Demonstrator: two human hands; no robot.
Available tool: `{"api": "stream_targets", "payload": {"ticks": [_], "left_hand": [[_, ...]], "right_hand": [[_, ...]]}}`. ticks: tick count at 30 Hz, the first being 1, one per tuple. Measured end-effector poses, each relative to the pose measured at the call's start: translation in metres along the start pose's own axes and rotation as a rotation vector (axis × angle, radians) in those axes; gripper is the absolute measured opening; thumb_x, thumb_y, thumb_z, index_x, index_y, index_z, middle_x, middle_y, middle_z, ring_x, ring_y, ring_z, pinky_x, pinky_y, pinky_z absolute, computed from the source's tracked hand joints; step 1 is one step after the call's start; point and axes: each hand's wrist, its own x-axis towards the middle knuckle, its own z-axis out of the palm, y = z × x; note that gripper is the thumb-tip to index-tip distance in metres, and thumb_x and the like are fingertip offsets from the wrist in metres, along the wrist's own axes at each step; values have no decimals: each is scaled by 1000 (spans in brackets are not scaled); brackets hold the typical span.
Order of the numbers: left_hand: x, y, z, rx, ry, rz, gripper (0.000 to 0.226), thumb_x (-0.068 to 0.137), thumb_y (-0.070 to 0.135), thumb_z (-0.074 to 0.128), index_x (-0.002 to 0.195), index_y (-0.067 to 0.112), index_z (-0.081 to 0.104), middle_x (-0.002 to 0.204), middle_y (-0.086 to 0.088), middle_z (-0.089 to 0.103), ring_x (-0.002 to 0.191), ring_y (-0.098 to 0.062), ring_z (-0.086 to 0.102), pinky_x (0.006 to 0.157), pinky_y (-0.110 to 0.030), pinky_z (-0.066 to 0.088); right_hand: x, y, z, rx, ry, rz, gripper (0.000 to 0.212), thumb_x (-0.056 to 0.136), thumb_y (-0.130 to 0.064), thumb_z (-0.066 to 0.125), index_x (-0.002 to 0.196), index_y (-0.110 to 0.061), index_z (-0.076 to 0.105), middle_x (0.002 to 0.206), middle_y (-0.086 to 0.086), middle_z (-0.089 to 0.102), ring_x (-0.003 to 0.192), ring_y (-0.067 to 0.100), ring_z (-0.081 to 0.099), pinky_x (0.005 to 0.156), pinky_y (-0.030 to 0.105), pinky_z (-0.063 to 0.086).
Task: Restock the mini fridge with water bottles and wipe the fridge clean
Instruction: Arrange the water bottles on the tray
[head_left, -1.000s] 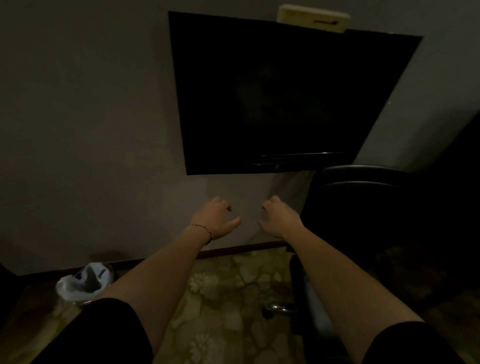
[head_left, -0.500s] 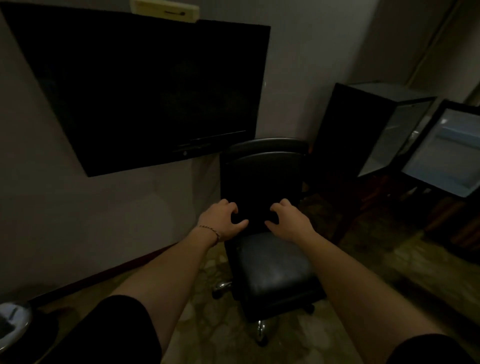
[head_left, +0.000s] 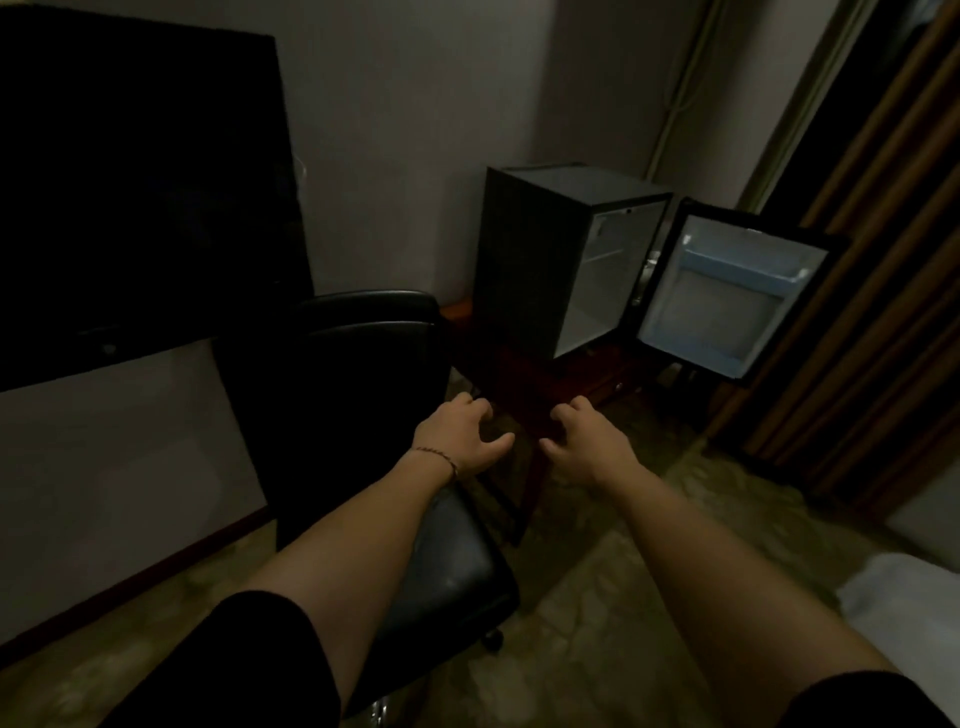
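Observation:
A black mini fridge (head_left: 524, 260) stands on a low dark wooden stand (head_left: 524, 384) in the corner at the upper right. Its door (head_left: 727, 296) is swung wide open to the right, showing a white liner with pale blue shelves. The white inside of the fridge looks bare from here. Both my arms reach forward in mid-air, well short of the fridge. My left hand (head_left: 460, 439) and my right hand (head_left: 587, 441) hang with loosely curled fingers and hold nothing. No water bottle or cloth is in sight.
A black office chair (head_left: 374, 374) stands between me and the fridge, left of centre. A dark wall-mounted TV (head_left: 140, 192) fills the upper left. Brown curtains (head_left: 878, 260) hang at the right. Something white (head_left: 904, 597) lies at the lower right. The floor is patterned.
My view has swung right, from the TV and wall past the chair to the open fridge. Both hands keep the same empty, loosely curled pose in front of me.

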Motion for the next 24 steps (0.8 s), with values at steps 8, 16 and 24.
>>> {"api": "stream_targets", "payload": {"ticks": [8,16,24], "left_hand": [[130,78,65,26,-49,33,53,82,69,55,121,32,54,115,9,48,95,-10,53,82,-35,54],[298,213,146,11,-137,158,54,84,68,55,123,31,55,118,7,50,100,-12,53,85,-37,54],[415,374,246,42,-254,306,52,85,67,55,122,29,55,119,5,52,101,-15,53,85,-38,55]], "right_hand": [[81,133,-11,-21,-16,69,50,93,-45,62,137,-28,48,139,-2,43,109,13,55,77,25,52],[165,308,-64,-28,12,244,53,93,-45,62,140,-24,46,137,0,42,114,18,54,86,35,53],[192,506,-110,-36,62,430,51,94,-46,59,139,-24,48,137,0,43,117,22,54,89,40,53]]}}
